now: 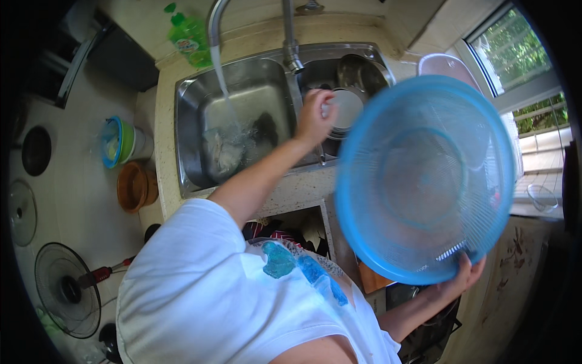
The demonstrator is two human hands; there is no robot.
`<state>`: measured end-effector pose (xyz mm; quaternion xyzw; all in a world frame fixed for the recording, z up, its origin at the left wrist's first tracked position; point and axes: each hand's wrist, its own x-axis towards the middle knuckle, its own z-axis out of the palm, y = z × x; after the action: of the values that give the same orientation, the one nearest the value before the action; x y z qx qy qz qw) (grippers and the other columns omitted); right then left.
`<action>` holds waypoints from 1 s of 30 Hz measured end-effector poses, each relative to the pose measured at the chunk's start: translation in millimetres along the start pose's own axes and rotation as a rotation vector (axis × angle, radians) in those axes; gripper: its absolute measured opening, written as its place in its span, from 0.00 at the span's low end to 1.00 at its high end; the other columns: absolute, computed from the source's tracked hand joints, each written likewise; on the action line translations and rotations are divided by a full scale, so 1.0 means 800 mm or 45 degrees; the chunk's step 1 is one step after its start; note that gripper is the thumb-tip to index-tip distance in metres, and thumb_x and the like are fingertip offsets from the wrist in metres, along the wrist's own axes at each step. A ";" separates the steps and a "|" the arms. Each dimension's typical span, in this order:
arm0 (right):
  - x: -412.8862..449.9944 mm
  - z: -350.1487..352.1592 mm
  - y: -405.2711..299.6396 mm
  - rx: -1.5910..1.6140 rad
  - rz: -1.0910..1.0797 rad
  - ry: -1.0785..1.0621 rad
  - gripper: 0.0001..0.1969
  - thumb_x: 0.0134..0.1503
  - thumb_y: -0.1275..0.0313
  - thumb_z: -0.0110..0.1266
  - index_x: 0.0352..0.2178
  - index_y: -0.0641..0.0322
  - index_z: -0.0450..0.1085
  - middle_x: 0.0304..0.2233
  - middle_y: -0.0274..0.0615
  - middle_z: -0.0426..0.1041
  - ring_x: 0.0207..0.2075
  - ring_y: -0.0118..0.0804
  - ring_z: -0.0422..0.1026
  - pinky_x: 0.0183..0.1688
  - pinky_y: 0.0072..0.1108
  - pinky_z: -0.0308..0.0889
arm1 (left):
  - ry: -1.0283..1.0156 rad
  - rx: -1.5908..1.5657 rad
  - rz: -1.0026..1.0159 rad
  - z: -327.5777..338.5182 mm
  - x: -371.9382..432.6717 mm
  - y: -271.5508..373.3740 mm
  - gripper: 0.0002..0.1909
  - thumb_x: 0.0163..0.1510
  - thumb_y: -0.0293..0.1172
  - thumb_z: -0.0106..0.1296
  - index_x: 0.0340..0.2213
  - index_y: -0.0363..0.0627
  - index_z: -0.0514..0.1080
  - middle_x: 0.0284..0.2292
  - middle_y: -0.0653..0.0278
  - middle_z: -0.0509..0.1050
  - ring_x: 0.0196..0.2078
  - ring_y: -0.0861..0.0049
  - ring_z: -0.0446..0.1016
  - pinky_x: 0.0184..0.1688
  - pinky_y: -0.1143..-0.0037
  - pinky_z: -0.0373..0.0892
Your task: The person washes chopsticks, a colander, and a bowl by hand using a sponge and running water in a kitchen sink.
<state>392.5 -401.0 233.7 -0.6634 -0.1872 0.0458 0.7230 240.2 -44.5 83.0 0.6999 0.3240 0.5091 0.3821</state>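
Observation:
My left hand (317, 116) is blurred, its fingers loosely curled and apart with nothing visible in them. It is over the divider and right basin (332, 73) of a steel double sink, beside a stack of pale bowls (346, 109) and a metal pot (361, 75). My right hand (470, 273) grips the lower rim of a large blue plastic mesh basket (425, 179), raised and tilted over the counter on the right. From the curved faucet (216, 22), water runs into the left basin (254, 84), where a pale, unclear item (223, 152) lies.
A green pump bottle (188, 38) stands behind the sink. Left of the counter are a blue-rimmed green container (119, 142), brown pots (132, 186) and a glass lid (68, 290). A pink basin (448, 68) stands by the window. Below the basket, the stove (409, 293) partly shows.

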 end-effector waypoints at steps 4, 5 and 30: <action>-0.013 0.141 0.034 -0.044 0.161 -0.501 0.17 0.44 0.79 0.50 0.40 0.69 0.62 0.31 0.34 0.67 0.32 0.24 0.64 0.35 0.13 0.59 | -0.608 1.394 -0.561 -0.184 -0.058 -0.083 0.27 0.43 0.45 0.52 0.46 0.52 0.64 0.48 0.53 0.61 0.52 0.56 0.55 0.50 0.57 0.56; -0.023 0.190 0.038 -0.092 0.217 -0.592 0.17 0.45 0.79 0.49 0.40 0.69 0.62 0.30 0.32 0.67 0.30 0.24 0.64 0.34 0.13 0.59 | -0.577 1.407 -0.594 -0.223 -0.078 -0.114 0.27 0.43 0.45 0.52 0.46 0.52 0.64 0.48 0.53 0.61 0.52 0.56 0.55 0.50 0.57 0.56; -0.168 0.452 0.242 -0.506 -0.333 -1.227 0.09 0.39 0.79 0.47 0.26 0.68 0.61 0.20 0.53 0.66 0.24 0.54 0.67 0.28 0.30 0.62 | -0.308 0.933 -0.506 -0.163 -0.045 -0.250 0.24 0.39 0.36 0.53 0.39 0.40 0.64 0.41 0.46 0.62 0.45 0.54 0.59 0.46 0.61 0.57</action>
<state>183.6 -79.9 34.5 -0.6625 -0.5838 0.2184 0.4153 92.1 51.2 -82.0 0.7679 0.5647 0.1912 0.2345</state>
